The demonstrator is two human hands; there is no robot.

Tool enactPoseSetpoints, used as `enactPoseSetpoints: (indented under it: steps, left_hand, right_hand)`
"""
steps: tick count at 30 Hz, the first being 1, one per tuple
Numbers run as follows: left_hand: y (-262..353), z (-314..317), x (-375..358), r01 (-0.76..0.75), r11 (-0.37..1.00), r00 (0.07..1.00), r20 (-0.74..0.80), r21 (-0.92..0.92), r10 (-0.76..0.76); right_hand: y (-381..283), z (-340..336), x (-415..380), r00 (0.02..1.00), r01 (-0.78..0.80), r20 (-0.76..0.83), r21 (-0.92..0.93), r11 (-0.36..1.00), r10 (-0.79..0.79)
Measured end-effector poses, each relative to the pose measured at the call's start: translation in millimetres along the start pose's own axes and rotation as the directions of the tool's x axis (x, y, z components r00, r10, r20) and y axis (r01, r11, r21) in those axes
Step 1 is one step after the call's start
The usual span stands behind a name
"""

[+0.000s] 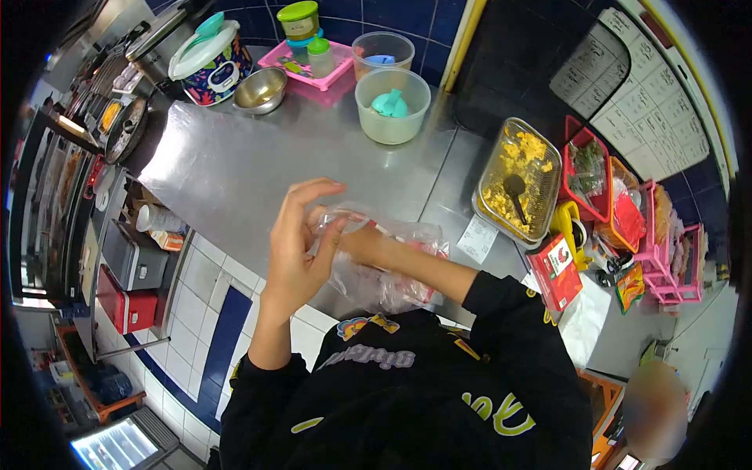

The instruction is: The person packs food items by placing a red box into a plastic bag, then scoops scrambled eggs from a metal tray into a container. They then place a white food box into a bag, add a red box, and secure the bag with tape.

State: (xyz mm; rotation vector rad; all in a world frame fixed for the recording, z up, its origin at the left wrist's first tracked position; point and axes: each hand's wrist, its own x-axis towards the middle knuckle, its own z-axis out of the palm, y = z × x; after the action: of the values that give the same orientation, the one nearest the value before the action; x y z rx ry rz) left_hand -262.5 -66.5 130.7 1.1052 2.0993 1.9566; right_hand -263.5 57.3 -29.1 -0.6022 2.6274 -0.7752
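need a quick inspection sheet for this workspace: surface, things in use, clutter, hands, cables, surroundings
Surface: steel counter, bright glare toward its left end.
Things in use: clear plastic bag, crumpled; contents hard to make out.
Clutter: printed slip, red box and white sheet right of the bag.
Hands: left hand at the bag's edge; right hand partly covered by plastic.
Cables: nothing clearly seen.
Surroundings: food tray to the right, tubs toward the back, written sheets on the wall.
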Motion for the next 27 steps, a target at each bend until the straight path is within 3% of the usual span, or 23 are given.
enactPoseSetpoints:
  steps: [2,4,8,10,14,17,19,23,25,26,27]
  left_hand:
    - [-6,-4,-2,0.022,0.999,1.0,-0.004,-0.027,-0.022]
    - [-13,-10,0,-0.001,0.976,0.998,0.062,0.22,-0.013]
    - [-18,-16,9,-0.077,0.97,0.993,0.104,0.233,0.054]
    - [-13,-13,16,-0.077,0.987,0.997,0.042,0.141,0.072]
    - [-12,-6,31,-0.126,0.983,0.991,0.051,0.133,0.12]
    - [-13,-8,37,-0.18,0.963,0.982,0.099,0.201,0.163]
    - [-5,-5,41,-0.116,0.991,0.992,-0.044,0.062,0.119]
    - [-6,1,48,-0.141,0.988,0.989,-0.041,0.058,0.144]
    - [-7,2,50,-0.246,0.956,0.967,-0.017,0.161,0.252]
    - [-8,2,52,-0.245,0.956,0.968,-0.019,0.162,0.251]
    - [-9,1,52,-0.241,0.955,0.968,-0.033,0.172,0.25]
  right_hand:
    - [1,-2,9,0.993,-0.078,0.08,-0.106,0.991,0.087]
    - [12,-3,12,0.995,-0.029,-0.092,0.147,0.989,0.043]
    - [15,2,20,0.961,-0.137,-0.213,0.177,0.975,0.174]
    - [12,9,20,0.92,-0.213,-0.284,0.212,0.954,0.269]
    - [-5,16,25,0.832,-0.31,-0.386,0.27,0.911,0.398]
    - [-17,4,22,0.841,-0.2,-0.372,0.461,0.865,0.393]
    - [-21,1,17,0.847,-0.129,-0.359,0.577,0.806,0.393]
    - [-20,-5,6,0.848,0.019,-0.351,0.768,0.64,0.396]
    - [-19,-6,2,0.852,0.098,-0.349,0.839,0.535,0.391]
    - [-16,-5,-1,0.853,0.097,-0.347,0.839,0.535,0.39]
    - [-10,0,-6,0.887,0.074,-0.386,0.661,0.747,0.254]
